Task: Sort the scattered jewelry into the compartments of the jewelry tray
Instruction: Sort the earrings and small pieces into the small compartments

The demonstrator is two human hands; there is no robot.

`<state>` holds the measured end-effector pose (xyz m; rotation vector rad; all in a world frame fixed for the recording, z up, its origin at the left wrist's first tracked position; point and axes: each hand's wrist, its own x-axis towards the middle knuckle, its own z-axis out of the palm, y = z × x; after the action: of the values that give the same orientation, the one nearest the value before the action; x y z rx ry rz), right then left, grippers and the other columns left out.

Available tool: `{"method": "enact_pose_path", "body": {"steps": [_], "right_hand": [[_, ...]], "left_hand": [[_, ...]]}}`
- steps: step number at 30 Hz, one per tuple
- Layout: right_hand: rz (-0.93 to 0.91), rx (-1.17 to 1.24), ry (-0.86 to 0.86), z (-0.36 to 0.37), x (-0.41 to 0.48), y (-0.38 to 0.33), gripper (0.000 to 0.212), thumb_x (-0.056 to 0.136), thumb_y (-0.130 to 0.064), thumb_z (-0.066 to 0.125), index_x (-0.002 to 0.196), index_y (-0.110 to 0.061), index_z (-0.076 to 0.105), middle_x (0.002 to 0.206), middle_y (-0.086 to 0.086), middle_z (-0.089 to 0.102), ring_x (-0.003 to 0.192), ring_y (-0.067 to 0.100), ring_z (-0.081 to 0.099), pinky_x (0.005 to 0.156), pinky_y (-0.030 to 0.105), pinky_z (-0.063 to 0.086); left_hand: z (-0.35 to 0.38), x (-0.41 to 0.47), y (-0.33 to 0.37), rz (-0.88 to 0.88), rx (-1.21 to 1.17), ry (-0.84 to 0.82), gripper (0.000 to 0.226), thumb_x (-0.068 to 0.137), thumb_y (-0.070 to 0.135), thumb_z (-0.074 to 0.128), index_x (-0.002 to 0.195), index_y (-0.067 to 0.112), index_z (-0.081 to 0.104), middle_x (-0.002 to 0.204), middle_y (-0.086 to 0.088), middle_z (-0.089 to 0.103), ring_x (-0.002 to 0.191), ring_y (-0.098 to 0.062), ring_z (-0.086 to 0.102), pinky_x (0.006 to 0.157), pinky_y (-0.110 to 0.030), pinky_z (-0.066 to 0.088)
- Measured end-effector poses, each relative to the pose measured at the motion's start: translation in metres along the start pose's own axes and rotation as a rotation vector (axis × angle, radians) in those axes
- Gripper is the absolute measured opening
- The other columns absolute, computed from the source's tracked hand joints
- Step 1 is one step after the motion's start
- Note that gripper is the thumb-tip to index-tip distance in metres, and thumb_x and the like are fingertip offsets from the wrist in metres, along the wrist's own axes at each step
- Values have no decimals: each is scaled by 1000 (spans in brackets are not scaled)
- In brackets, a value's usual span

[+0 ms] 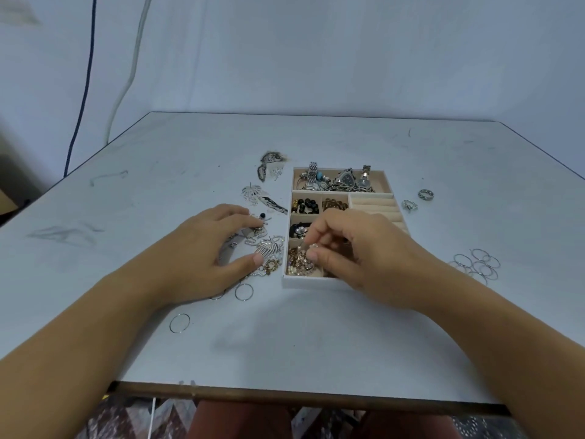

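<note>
The beige jewelry tray (316, 282) sits mid-table; its back compartment holds watches (345, 180), others hold dark beads (305, 205), amber beads (335, 204) and gold pieces (299, 264). My right hand (357, 248) hovers over the front compartments and pinches a small silvery piece (311, 247) between thumb and fingers. My left hand (209, 251) rests with fingers spread over a pile of silver brooches (269, 247) left of the tray. Part of the pile is hidden under the palm.
More brooches (253, 191) and leaf-shaped pieces (270, 160) lie behind the pile. Thin hoops (179, 323) lie near the front left, several hoops (478, 264) at the right. Two rings (425, 194) sit right of the tray. The table's front edge is close to me.
</note>
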<state>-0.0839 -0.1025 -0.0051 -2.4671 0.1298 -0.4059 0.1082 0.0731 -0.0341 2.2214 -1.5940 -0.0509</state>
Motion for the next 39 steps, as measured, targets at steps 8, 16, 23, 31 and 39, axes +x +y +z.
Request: {"method": "enact_pose_path", "body": {"steps": [8,16,23,31,39], "right_hand": [[-96,-138,27,5,2,5,11,87,-24,64,79,-20,69,84,-5,52,82,7,45,71,15,36],[-63,-152,-2,-4,9,-2,12,88,-32,63,93,-25,71,88,-13,54,90,1,48,75,14,37],[-17,-351,-75,-1,53,-19,19,87,-35,61,101,-25,70,92,-6,59,84,4,50,67,10,34],[78,-394,-158,13,71,-35,14,82,-35,66,87,-25,74,75,-14,51,83,8,53,74,25,44],[95,-413,-173,23,73,-33,15,90,-28,57,86,-19,68,88,-4,60,93,18,57,81,37,49]], "left_hand": [[0,1,0,4,-21,7,65,77,75,40,130,39,48,136,16,45,126,-3,43,106,-29,36],[-1,2,0,-8,-32,3,65,76,76,42,130,40,49,135,19,44,125,0,43,105,-27,36],[-8,2,-2,-76,-141,53,61,74,69,47,127,38,52,124,21,53,113,4,48,90,-11,35],[-14,-2,-14,-158,-155,69,61,74,65,50,126,34,55,123,19,53,112,3,46,87,-7,32],[-12,1,-17,-103,-105,53,65,72,72,42,123,33,57,121,19,53,113,2,49,91,-15,36]]}}
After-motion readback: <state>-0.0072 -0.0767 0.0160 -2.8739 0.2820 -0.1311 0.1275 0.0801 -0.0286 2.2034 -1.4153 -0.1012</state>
